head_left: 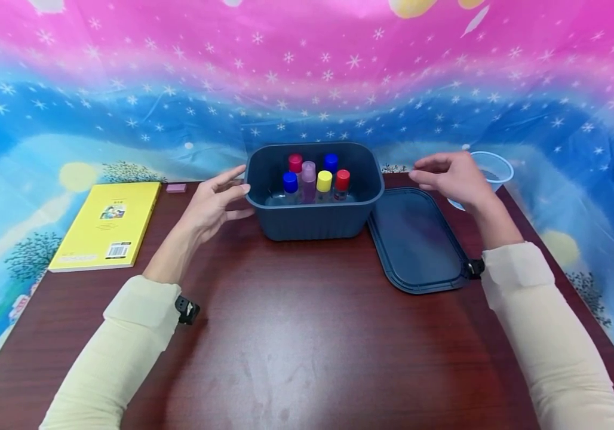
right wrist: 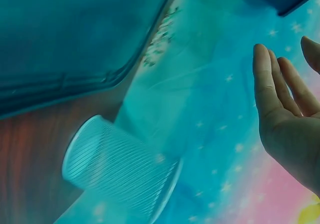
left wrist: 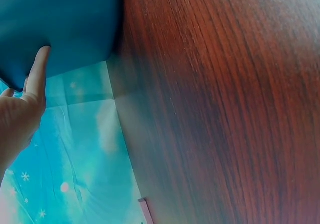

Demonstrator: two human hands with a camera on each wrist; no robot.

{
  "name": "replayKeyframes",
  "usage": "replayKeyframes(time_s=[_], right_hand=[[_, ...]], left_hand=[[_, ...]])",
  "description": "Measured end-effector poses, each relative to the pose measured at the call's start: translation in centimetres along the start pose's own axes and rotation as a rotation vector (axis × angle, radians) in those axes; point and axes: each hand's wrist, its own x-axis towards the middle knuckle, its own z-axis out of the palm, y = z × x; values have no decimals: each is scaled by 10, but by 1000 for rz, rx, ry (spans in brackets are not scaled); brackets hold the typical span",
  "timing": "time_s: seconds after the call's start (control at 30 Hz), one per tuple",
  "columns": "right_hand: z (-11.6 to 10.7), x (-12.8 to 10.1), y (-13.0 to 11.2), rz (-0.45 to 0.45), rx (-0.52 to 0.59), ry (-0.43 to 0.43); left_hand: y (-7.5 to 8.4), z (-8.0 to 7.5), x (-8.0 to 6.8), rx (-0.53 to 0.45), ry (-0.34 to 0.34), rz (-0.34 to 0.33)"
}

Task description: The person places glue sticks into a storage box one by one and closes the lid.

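A dark blue-grey plastic bin stands at the back of the table. Inside it are several small bottles with coloured caps, among them a purple bottle, a yellow cap and a blue cap. My left hand is at the bin's left side, fingers spread and fingertips right at its rim and wall; the left wrist view shows a straight finger against the wall. My right hand hovers right of the bin with nothing in it, its fingers fairly straight in the right wrist view.
The bin's lid lies flat to the right, close by the bin. Behind my right hand stands a light blue mesh cup. A yellow book lies at the left, with a small pink block beside it. A printed cloth hangs behind the table.
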Motion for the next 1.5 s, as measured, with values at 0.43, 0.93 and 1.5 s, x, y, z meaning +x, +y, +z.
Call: replayKeyframes(time_s=[0.43, 0.93, 1.5], right_hand=[[-19, -2, 51, 93, -76, -22], [-25, -3, 100, 169, -35, -103], [-17, 3, 115, 220, -138, -254]], left_hand=[[-1, 1, -1, 16, 15, -3], [-1, 1, -1, 25, 14, 0], [0, 0, 0, 35, 19, -8]])
